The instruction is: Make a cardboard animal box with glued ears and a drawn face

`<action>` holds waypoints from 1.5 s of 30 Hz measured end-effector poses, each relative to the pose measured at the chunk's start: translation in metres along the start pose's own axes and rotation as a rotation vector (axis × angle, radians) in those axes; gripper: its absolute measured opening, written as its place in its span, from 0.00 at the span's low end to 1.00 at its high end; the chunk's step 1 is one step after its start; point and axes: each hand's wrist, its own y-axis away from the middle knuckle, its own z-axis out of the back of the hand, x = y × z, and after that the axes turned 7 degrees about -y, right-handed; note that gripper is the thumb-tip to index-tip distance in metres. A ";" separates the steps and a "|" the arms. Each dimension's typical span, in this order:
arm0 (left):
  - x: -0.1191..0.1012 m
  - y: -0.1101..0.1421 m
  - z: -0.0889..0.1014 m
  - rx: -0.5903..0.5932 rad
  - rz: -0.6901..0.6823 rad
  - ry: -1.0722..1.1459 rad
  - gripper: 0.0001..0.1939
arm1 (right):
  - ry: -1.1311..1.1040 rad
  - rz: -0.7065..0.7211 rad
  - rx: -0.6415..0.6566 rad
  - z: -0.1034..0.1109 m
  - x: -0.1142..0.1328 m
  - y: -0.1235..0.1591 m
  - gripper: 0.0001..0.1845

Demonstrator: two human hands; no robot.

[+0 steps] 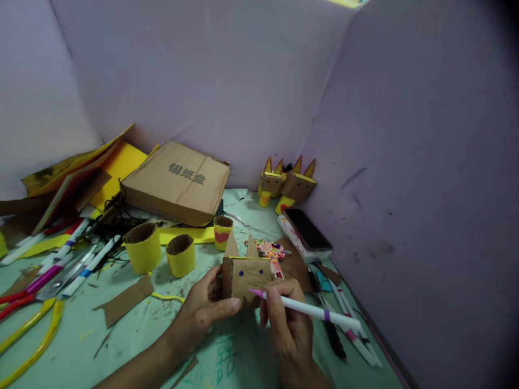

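In my left hand [205, 308] is a small cardboard animal head [255, 276], gripped at its left side. It has two pointed ears on top and two dark blue dots on its front. My right hand [287, 324] pinches a white felt-tip pen [320, 312] with a purple tip and band. The pen's tip is at the lower front of the head, below the dots; whether it touches the cardboard I cannot tell. Just behind the head stands a small yellow cardboard ring [223, 233] with a red shape on it.
Two yellow rings [141, 248] stand to the left, near scissors [60, 286] and several pens. Behind lies a flat cardboard box [178, 181]. Horned cardboard figures [298, 186] stand in the back corner, with a phone [307, 229] in front. Walls rise behind and to the right.
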 end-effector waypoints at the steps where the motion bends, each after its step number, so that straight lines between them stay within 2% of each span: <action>1: 0.001 0.000 0.000 -0.003 0.002 0.005 0.33 | -0.008 0.016 -0.032 -0.001 0.001 0.000 0.12; 6: 0.003 0.001 0.000 -0.006 0.010 0.039 0.33 | -0.027 0.071 -0.167 -0.004 0.007 0.000 0.12; 12: 0.004 -0.001 0.002 -0.024 0.028 0.020 0.35 | -0.060 0.038 -0.204 -0.004 0.008 -0.001 0.12; 18: 0.005 -0.003 0.007 -0.019 0.045 0.014 0.33 | -0.250 0.063 -0.386 0.006 0.010 -0.013 0.11; 22: 0.006 -0.002 0.008 -0.011 0.062 0.039 0.33 | -0.294 0.033 -0.427 0.012 0.013 -0.020 0.12; 25: 0.006 -0.002 0.007 -0.006 0.062 0.032 0.33 | -0.252 0.004 -0.371 0.010 0.011 -0.016 0.12; 31: 0.003 -0.001 0.002 -0.001 0.010 0.014 0.32 | -0.016 0.003 -0.056 -0.004 0.012 0.001 0.12; 33: 0.001 -0.001 0.002 0.014 0.010 0.016 0.32 | 0.029 0.004 0.001 -0.007 0.013 0.003 0.12; 45: -0.005 0.001 -0.002 0.001 0.013 0.025 0.30 | 0.166 0.082 0.034 -0.005 0.006 -0.001 0.10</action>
